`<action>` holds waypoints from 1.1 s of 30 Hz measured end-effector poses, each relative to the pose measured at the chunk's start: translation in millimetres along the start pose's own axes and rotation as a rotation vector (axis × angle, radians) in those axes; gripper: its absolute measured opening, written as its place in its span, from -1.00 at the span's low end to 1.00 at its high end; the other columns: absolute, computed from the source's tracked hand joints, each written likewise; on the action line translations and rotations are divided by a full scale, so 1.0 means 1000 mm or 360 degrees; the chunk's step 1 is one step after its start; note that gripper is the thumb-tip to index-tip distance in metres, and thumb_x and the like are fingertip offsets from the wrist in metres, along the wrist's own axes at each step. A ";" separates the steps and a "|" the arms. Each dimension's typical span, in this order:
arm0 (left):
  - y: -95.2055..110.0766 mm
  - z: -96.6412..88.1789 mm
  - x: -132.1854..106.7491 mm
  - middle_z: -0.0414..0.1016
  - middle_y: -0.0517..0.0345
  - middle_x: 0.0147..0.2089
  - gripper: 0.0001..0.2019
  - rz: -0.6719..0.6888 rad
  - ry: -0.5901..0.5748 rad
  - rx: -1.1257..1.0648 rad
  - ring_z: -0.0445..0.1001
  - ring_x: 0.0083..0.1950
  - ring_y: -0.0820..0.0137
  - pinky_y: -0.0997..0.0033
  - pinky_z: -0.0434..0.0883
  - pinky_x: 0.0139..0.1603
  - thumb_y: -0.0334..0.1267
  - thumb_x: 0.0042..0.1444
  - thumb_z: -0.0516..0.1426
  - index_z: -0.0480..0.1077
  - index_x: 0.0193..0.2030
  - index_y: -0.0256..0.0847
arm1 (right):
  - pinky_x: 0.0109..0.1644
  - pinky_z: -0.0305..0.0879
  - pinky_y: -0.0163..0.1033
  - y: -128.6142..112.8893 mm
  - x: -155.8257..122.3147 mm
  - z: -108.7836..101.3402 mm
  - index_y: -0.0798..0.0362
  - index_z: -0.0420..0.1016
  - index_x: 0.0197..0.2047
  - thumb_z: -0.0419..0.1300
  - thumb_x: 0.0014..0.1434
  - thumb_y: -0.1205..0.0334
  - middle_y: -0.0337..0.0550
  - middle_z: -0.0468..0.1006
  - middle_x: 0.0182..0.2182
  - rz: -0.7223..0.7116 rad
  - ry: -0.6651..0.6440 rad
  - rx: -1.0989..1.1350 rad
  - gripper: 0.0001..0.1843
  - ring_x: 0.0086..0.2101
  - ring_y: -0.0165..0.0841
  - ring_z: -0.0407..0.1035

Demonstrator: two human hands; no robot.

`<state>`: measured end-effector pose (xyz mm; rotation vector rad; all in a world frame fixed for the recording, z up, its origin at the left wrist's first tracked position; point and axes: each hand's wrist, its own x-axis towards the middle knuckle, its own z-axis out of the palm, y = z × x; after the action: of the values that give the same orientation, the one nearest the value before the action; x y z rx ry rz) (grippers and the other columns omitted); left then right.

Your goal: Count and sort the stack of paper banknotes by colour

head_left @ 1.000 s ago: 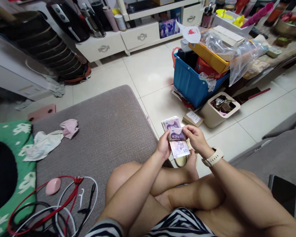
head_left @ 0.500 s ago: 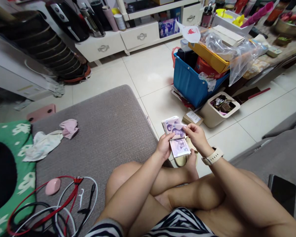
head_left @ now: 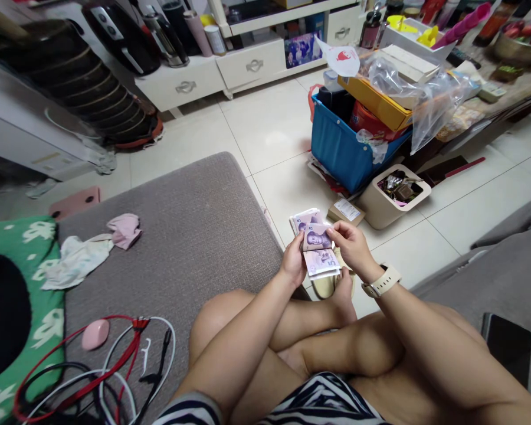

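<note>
A stack of purple banknotes (head_left: 322, 260), marked with a 5, is held out over the crossed legs. My left hand (head_left: 294, 261) grips the stack from its left side, thumb along the edge. The stack is bent at the middle, with some notes fanned to the back and others hanging toward me. My right hand (head_left: 348, 241), with a pale watch (head_left: 383, 282) on the wrist, pinches the right edge of the upper note (head_left: 317, 237) between thumb and fingers. The fingers beneath the stack are hidden.
On the grey sofa (head_left: 181, 236) at left lie tangled cables (head_left: 128, 354), a pink rounded object (head_left: 95, 334) and small cloths (head_left: 82, 260). A dark phone (head_left: 507, 348) lies at right. Ahead stand a blue bin (head_left: 340, 147), a beige trash can (head_left: 376, 206) and a small box (head_left: 346, 211).
The upper note has been folded down a little, its portrait now facing me more fully. My left thumb has shifted to the stack's left edge. Both arms stay nearly in place.
</note>
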<state>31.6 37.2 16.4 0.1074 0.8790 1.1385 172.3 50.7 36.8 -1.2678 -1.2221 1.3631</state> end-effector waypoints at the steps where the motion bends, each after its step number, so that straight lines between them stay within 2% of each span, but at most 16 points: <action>1: 0.000 -0.001 0.001 0.64 -0.03 -0.23 -0.70 0.0014 0.0013 -0.0001 0.60 -0.07 0.14 0.14 0.45 0.09 -0.08 0.09 0.22 0.51 -0.17 -0.28 | -0.49 0.16 -0.29 -0.001 0.000 0.000 0.01 0.41 -0.45 0.28 0.09 -0.11 -0.29 0.35 -0.60 -0.0004 -0.0018 0.0007 -0.65 -0.54 -0.39 0.21; 7: -0.001 -0.002 0.002 0.64 -0.02 -0.23 -0.71 0.0027 0.0038 0.0008 0.60 -0.07 0.14 0.13 0.45 0.08 -0.09 0.08 0.22 0.51 -0.20 -0.29 | -0.42 0.22 -0.27 0.000 0.000 0.002 0.01 0.49 -0.37 0.33 0.04 -0.08 -0.22 0.47 -0.49 -0.0017 -0.0029 0.0063 -0.68 -0.46 -0.35 0.30; 14: 0.000 0.001 0.000 0.64 -0.01 -0.25 -0.75 0.0030 0.0022 0.0026 0.59 -0.05 0.16 0.14 0.46 0.08 -0.11 0.12 0.18 0.50 -0.22 -0.28 | -0.48 0.17 -0.29 -0.004 -0.001 0.001 0.02 0.44 -0.43 0.29 0.09 -0.08 -0.26 0.39 -0.56 -0.0051 -0.0016 0.0059 -0.67 -0.52 -0.39 0.22; 23: 0.000 -0.002 0.001 0.64 -0.01 -0.27 -0.74 0.0031 -0.0006 0.0042 0.61 -0.11 0.14 0.15 0.48 0.03 -0.12 0.14 0.15 0.51 -0.22 -0.29 | -0.52 0.10 -0.30 -0.014 -0.006 0.003 0.01 0.38 -0.50 0.25 0.13 -0.15 -0.31 0.27 -0.65 -0.0037 -0.0105 0.0110 -0.59 -0.58 -0.42 0.14; 28: 0.002 -0.002 -0.002 0.62 -0.02 -0.34 -0.72 -0.0022 -0.0082 0.0063 0.61 -0.23 0.18 0.17 0.48 -0.02 -0.10 0.14 0.17 0.51 -0.23 -0.32 | -0.51 0.12 -0.29 -0.013 -0.007 0.003 0.03 0.45 -0.47 0.14 0.19 -0.21 -0.23 0.40 -0.62 -0.0003 -0.0187 0.0130 -0.52 -0.58 -0.41 0.18; 30: 0.003 -0.002 -0.003 0.62 -0.05 -0.34 -0.70 -0.0032 -0.0113 0.0079 0.61 -0.26 0.18 0.18 0.48 -0.05 -0.10 0.11 0.19 0.52 -0.22 -0.35 | -0.51 0.11 -0.30 -0.011 -0.006 0.002 0.03 0.42 -0.49 0.19 0.17 -0.18 -0.25 0.40 -0.62 0.0001 -0.0167 0.0142 -0.55 -0.58 -0.42 0.18; 33: 0.004 -0.004 -0.004 0.64 -0.03 -0.28 -0.72 -0.0024 -0.0053 0.0127 0.60 -0.27 0.20 0.21 0.49 -0.10 -0.14 0.05 0.25 0.52 -0.18 -0.32 | -0.50 0.10 -0.31 -0.007 -0.003 0.001 0.02 0.35 -0.50 0.30 0.09 -0.11 -0.31 0.35 -0.63 0.0010 -0.0052 0.0146 -0.60 -0.58 -0.43 0.17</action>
<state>25.1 34.2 18.3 0.1847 0.8942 1.0850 171.3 48.1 44.2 -1.1910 -1.1651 1.4329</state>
